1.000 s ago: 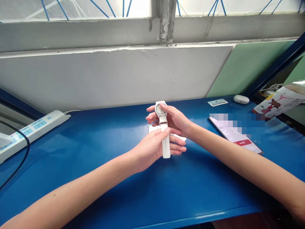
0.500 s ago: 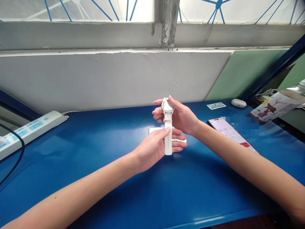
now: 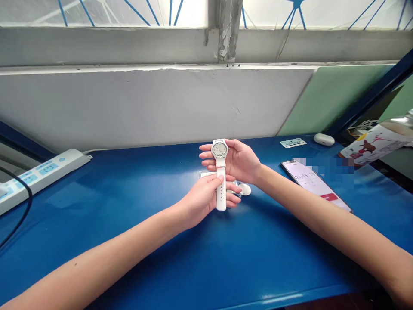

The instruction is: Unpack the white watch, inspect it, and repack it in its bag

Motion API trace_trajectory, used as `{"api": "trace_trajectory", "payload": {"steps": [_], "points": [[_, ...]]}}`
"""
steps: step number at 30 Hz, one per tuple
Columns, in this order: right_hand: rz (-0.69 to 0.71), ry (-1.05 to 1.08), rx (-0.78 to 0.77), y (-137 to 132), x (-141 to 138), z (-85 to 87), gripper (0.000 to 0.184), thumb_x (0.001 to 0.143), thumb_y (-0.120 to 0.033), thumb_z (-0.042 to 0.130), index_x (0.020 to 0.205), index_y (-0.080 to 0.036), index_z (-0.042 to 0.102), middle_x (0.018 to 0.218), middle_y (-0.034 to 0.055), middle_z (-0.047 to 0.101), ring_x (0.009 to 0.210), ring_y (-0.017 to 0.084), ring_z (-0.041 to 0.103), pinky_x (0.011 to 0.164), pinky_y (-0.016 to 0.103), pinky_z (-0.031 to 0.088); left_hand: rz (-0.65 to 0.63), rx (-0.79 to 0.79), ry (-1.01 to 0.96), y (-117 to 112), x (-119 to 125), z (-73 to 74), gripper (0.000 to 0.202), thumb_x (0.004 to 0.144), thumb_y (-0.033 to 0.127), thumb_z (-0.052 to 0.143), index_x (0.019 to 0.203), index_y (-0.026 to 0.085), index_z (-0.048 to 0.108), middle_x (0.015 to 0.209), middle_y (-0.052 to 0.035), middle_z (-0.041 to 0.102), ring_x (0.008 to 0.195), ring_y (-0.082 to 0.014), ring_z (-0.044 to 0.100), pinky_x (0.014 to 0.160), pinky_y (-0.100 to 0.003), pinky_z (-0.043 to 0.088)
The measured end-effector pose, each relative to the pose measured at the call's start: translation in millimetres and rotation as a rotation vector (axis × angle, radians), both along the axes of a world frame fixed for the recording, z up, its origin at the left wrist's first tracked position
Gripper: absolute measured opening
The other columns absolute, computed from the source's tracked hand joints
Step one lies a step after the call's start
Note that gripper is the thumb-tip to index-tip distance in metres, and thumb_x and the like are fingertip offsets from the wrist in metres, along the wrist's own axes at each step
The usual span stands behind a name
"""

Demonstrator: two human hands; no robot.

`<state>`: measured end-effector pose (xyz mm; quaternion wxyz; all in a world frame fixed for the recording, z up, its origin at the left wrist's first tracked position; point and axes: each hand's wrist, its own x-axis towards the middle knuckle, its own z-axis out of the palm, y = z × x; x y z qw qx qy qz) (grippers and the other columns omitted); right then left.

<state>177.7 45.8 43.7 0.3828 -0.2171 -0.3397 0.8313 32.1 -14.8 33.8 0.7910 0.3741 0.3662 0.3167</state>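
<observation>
A white wristwatch (image 3: 220,172) with a round pale dial is held upright above the blue table (image 3: 129,241), dial facing me. My right hand (image 3: 240,161) cups the watch head from behind, fingers curled round it. My left hand (image 3: 206,196) pinches the lower strap between thumb and fingers. Under the hands lies a flat white packet (image 3: 243,189), partly hidden by my fingers.
A white power strip (image 3: 38,175) with a black cable lies at the left. A phone (image 3: 314,183) showing a timer rests at the right, beyond it a small card (image 3: 293,142), a white earbud case (image 3: 323,139) and a printed bag (image 3: 377,142). A white wall backs the table.
The watch has turned so its dial faces me again, and both hands have shifted slightly left and down with it. The grips stay the same.
</observation>
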Motion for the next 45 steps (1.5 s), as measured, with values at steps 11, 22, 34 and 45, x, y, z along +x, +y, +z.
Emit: {"api": "trace_trajectory", "payload": {"steps": [11, 22, 34, 45], "points": [[-0.156, -0.049, -0.008, -1, -1, -1.7, 0.027, 0.096, -0.039, 0.056, 0.096, -0.017, 0.071, 0.072, 0.0002, 0.068, 0.068, 0.012, 0.065, 0.069, 0.022, 0.056, 0.041, 0.003, -0.081, 0, 1, 3.6, 0.021, 0.099, 0.025, 0.051, 0.100, 0.009, 0.064, 0.087, -0.0118, 0.071, 0.075, -0.0176, 0.069, 0.076, -0.030, 0.054], [-0.002, -0.089, 0.132, -8, 2, 2.9, 0.024, 0.094, -0.034, 0.056, 0.108, -0.021, 0.072, 0.097, 0.0048, 0.077, 0.095, 0.018, 0.071, 0.090, 0.032, 0.055, -0.107, 0.006, -0.185, -2, -1, 4.2, 0.028, 0.100, 0.034, 0.052, 0.102, 0.008, 0.063, 0.092, -0.0151, 0.073, 0.080, -0.0238, 0.073, 0.081, -0.037, 0.056], [-0.126, -0.075, 0.105, -3, 0, -4.1, 0.027, 0.097, -0.040, 0.053, 0.104, -0.022, 0.072, 0.086, 0.0018, 0.075, 0.084, 0.015, 0.070, 0.085, 0.028, 0.056, -0.081, 0.026, -0.247, 0, -4, 12.1, 0.026, 0.101, 0.029, 0.051, 0.109, 0.008, 0.066, 0.090, -0.0131, 0.073, 0.081, -0.0217, 0.073, 0.081, -0.036, 0.056], [-0.148, -0.123, 0.135, -8, -5, -1.8, 0.029, 0.097, -0.041, 0.054, 0.107, -0.021, 0.072, 0.116, 0.0053, 0.074, 0.107, 0.017, 0.068, 0.095, 0.031, 0.053, -0.171, -0.016, -0.216, 2, -5, 0.4, 0.019, 0.096, 0.023, 0.060, 0.105, 0.009, 0.068, 0.103, -0.0163, 0.073, 0.094, -0.0263, 0.073, 0.091, -0.045, 0.054]]}}
